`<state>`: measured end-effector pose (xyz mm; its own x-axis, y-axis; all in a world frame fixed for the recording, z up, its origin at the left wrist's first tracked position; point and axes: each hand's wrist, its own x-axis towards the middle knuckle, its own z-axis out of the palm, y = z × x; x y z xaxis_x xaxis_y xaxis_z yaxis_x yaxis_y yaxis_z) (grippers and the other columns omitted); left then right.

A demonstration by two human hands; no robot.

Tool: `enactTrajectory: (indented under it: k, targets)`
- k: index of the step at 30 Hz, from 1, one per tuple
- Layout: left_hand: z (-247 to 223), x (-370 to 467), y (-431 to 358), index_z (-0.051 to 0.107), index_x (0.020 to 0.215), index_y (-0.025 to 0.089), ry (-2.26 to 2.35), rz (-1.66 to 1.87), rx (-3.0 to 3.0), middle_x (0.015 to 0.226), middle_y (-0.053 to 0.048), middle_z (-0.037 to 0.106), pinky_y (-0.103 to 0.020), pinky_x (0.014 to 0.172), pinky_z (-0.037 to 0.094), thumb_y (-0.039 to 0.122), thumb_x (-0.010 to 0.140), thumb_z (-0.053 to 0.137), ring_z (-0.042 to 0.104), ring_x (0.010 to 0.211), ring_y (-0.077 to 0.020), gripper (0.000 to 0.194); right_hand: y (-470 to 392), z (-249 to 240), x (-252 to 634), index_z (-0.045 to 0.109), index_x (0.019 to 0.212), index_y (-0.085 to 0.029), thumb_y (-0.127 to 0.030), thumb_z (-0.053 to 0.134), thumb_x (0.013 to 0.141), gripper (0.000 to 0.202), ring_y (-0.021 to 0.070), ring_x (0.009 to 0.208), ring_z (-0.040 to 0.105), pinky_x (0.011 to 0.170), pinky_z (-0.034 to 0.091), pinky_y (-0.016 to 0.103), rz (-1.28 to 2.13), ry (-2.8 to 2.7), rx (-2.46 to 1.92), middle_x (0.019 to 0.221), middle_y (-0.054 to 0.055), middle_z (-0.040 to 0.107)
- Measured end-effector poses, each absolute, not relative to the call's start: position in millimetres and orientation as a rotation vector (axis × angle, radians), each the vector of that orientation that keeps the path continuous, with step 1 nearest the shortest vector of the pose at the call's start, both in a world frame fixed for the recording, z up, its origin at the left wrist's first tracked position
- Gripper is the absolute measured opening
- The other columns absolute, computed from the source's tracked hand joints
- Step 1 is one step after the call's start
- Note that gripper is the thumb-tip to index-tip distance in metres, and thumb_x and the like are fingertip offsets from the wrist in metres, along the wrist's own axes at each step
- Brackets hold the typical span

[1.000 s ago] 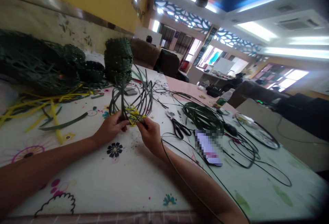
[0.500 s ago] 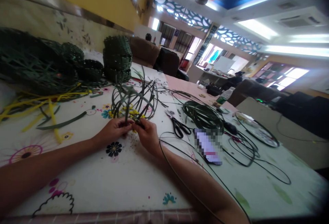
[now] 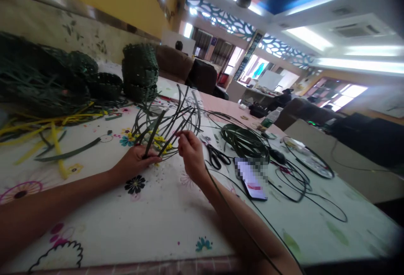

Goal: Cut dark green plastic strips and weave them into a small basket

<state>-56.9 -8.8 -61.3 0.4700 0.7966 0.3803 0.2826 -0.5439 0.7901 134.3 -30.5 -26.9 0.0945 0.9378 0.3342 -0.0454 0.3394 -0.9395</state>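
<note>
green-and-yellow weaving (image 3: 161,143) on a flowered surface (image 3: 126,224)
left hand (image 3: 136,159) pinches its near edge; right hand (image 3: 192,153) curls nearby, grip unclear

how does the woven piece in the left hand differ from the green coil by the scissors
The woven piece mixes yellow with green, while the green coil is dark green throughout. The woven piece's strips spread upward and outward; the green coil's strands lie looped round. The left hand grips the woven piece, whereas no hand touches the green coil. Both include narrow dark green strips.
</note>
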Motion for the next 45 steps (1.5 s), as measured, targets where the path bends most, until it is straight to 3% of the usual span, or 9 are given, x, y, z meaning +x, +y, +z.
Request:
enactTrajectory:
  k: [11,18,21,25,28,31,35,38,45]
  targets:
    - [-63,-57,-9,0.071,0.067,0.019,0.883,0.999,2.142,0.063,0.002,0.058,-0.02,0.061,0.044,0.04,0.086,0.068,0.055,0.062,-0.0108,0.029,-22,-18,144,0.055,0.082,-0.02,-0.035,0.056,0.089,0.017,0.0078,0.049,0.033,0.045,0.026,0.02,0.83,-1.27,-0.957,0.057,-0.008,0.038]
    - [-63,-56,-8,0.068,0.065,0.017,0.91,0.999,2.015,0.065,0.001,0.06,-0.021,0.057,0.046,0.044,0.086,0.067,0.055,0.06,-0.0103,0.034,-32,-21,142,0.053,0.08,-0.019,-0.025,0.045,0.099,0.021,0.0124,0.067,0.049,0.058,0.036,0.023,0.306,-1.737,-1.171,0.074,0.0,0.054]
    - [-65,-58,-6,0.07,0.079,0.018,0.936,1.087,1.768,0.066,0.001,0.061,-0.022,0.054,0.049,0.045,0.081,0.071,0.058,0.057,-0.0115,0.027,-41,-26,135,0.061,0.092,-0.018,-0.015,0.044,0.098,0.019,0.015,0.072,0.055,0.058,0.035,0.025,-0.043,-2.232,-1.364,0.091,0.006,0.063]
    - [-62,-65,-3,0.069,0.099,0.02,0.875,1.066,1.576,0.074,0.0,0.068,-0.026,0.064,0.056,0.037,0.075,0.076,0.068,0.068,-0.0169,0.03,-49,-32,128,0.065,0.113,-0.02,-0.029,0.048,0.102,0.022,0.0156,0.074,0.06,0.057,0.038,0.025,-0.115,-2.427,-1.434,0.098,0.006,0.065]
    - [-55,-68,-4,0.072,0.095,0.02,0.868,1.037,1.525,0.088,-0.004,0.072,-0.029,0.075,0.059,0.039,0.08,0.072,0.07,0.077,-0.0178,0.024,-49,-35,128,0.063,0.125,-0.021,-0.026,0.044,0.104,0.028,0.0148,0.079,0.062,0.063,0.043,0.024,-0.087,-2.329,-1.361,0.098,0.005,0.065]
    - [-50,-66,-6,0.071,0.082,0.018,0.894,1.112,1.45,0.087,-0.003,0.071,-0.028,0.074,0.059,0.043,0.08,0.073,0.066,0.074,-0.0149,0.025,-46,-41,130,0.061,0.133,-0.023,-0.02,0.045,0.103,0.034,0.0152,0.076,0.06,0.059,0.042,0.025,-0.232,-2.335,-1.346,0.093,0.005,0.064]
    - [-45,-64,-6,0.07,0.079,0.018,0.933,1.191,1.381,0.084,-0.002,0.068,-0.024,0.067,0.056,0.044,0.076,0.077,0.061,0.071,-0.0121,0.027,-44,-47,130,0.063,0.129,-0.019,-0.025,0.048,0.103,0.031,0.0178,0.074,0.056,0.052,0.037,0.027,-0.523,-2.468,-1.267,0.093,0.008,0.065]
    - [-37,-64,-8,0.069,0.074,0.017,0.941,1.249,1.403,0.078,-0.001,0.065,-0.02,0.057,0.047,0.043,0.076,0.077,0.053,0.06,-0.0081,0.028,-43,-50,131,0.064,0.126,-0.018,-0.035,0.044,0.105,0.034,0.0153,0.07,0.054,0.053,0.036,0.026,-0.517,-2.399,-1.131,0.084,0.005,0.064]
    - [-20,-65,-13,0.069,0.069,0.016,0.922,1.306,1.385,0.067,-0.002,0.064,-0.022,0.048,0.04,0.047,0.072,0.078,0.045,0.051,-0.0081,0.032,-44,-54,127,0.067,0.091,-0.017,-0.024,0.043,0.104,0.028,0.0129,0.064,0.057,0.058,0.035,0.025,-0.43,-2.177,-1.077,0.071,0.003,0.066]
